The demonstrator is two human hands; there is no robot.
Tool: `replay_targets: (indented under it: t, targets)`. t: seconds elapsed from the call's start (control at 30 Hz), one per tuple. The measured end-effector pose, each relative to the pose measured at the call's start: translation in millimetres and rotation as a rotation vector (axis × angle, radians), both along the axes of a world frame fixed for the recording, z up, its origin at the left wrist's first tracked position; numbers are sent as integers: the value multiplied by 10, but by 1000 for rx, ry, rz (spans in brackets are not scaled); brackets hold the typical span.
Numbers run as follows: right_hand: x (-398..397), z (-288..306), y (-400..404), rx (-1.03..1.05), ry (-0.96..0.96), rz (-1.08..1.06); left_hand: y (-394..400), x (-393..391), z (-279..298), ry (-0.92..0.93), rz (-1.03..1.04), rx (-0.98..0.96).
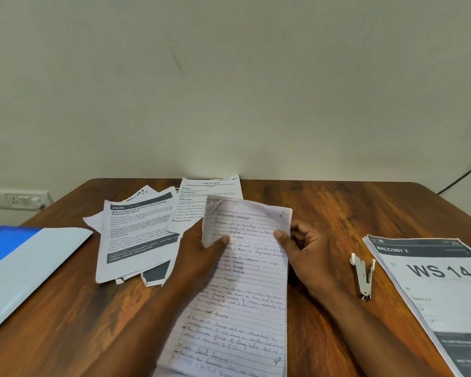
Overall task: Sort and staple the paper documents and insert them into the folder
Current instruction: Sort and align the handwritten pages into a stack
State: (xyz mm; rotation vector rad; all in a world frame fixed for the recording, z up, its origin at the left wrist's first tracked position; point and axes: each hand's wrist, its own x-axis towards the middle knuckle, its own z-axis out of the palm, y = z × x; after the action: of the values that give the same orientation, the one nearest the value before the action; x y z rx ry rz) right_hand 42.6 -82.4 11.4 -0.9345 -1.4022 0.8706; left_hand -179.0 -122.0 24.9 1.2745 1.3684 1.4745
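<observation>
I hold a lined, handwritten sheet [242,289] up over the middle of the wooden table [337,210]. My left hand [201,254] pinches its left edge, thumb on the front. My right hand [302,246] pinches its right edge, thumb on the front too. A loose pile of printed sheets [139,238] lies to the left of it, with a printed task sheet [210,197] behind. A blue and white folder [25,268] lies at the far left. A metal stapler [363,276] lies to the right of my right hand. A stack headed "WS 14" [441,295] lies at the right edge.
The table stands against a pale wall. A wall socket [17,200] is at the left below table level. A dark cable [465,172] runs down the wall at the far right.
</observation>
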Motion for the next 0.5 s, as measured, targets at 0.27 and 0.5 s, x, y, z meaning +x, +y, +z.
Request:
replay_targets:
  t: [0.27,0.5]
  targets:
    - [35,2,66,-59,214,-6,38,-79,41,-58,-26,-79]
    - [120,28,85,-146,398,6,4,-71,80,-180,-173,-137]
